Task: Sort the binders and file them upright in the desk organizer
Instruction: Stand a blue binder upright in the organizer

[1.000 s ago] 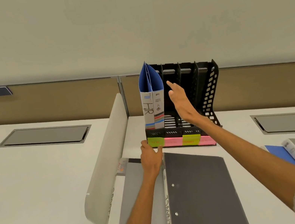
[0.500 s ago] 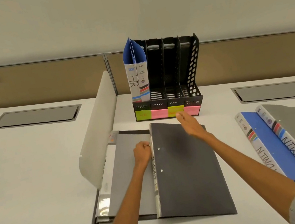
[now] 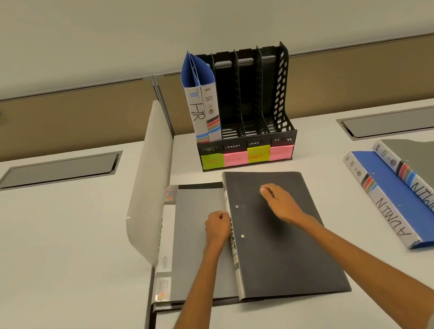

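With two blue HR binders [image 3: 201, 103] upright in the desk organizer's [image 3: 282, 112] leftmost slot, my curled left hand [image 3: 217, 223] pinches the dark grey binder's [image 3: 281, 240] spine edge while my loosely closed right hand [image 3: 280, 202] rests on its cover, so next I must lift it and read its label.

Desk organizer [image 3: 248, 141] is sitting at back of desk w/ two blue HR binders [image 3: 202, 103] filling its leftmost slot; the other three slots are standing open from top & front. Curved white divider panel [image 3: 151, 176] is walling off the left side. Dark grey binder [image 3: 280, 234] and lighter grey binder [image 3: 195, 243] are covering desk just in front of organizer. ADMIN binders [image 3: 418, 195] are blocking the right; bare desk strip [image 3: 335, 201] between is staying passable.
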Tool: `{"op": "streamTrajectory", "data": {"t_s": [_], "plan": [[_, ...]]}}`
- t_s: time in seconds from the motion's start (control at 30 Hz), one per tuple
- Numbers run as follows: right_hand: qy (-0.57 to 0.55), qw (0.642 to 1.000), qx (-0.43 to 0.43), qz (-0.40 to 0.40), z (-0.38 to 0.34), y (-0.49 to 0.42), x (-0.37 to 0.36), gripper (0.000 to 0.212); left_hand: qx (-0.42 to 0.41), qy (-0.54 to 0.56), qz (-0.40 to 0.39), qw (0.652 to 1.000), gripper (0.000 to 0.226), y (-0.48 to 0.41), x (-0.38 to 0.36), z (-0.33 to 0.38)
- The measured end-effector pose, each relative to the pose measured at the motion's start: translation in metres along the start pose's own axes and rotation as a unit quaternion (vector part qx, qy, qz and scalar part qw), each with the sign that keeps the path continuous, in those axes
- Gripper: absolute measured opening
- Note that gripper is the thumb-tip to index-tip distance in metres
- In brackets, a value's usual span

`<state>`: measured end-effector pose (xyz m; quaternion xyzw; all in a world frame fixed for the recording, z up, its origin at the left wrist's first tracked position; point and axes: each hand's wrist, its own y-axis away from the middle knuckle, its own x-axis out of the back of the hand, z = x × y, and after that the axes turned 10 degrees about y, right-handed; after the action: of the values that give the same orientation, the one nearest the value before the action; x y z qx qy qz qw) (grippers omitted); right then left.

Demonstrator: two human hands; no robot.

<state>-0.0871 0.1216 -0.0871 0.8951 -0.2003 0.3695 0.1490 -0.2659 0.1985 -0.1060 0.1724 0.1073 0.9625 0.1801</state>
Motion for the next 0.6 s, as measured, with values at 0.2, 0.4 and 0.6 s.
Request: {"op": "streamTrajectory", "data": {"t_s": [0.2,0.4,0.6], "plan": [[-0.001,1.0,-0.018,0.003,0.008,0.011,-0.001,0.039,0.001,0.003,0.002,1.0,0.041,0.001,-0.004,0.0],[0.016,1.0,-0.017,-0.006,0.005,0.007,0.005,0.039,0.001,-0.008,0.014,1.0,0.042,-0.002,-0.003,-0.001],[0.06,0.997,0.041,0.015,-0.03,-0.025,0.03,0.039,-0.025,-0.043,0.037,0.998,0.035,-0.014,0.002,0.026]]}}
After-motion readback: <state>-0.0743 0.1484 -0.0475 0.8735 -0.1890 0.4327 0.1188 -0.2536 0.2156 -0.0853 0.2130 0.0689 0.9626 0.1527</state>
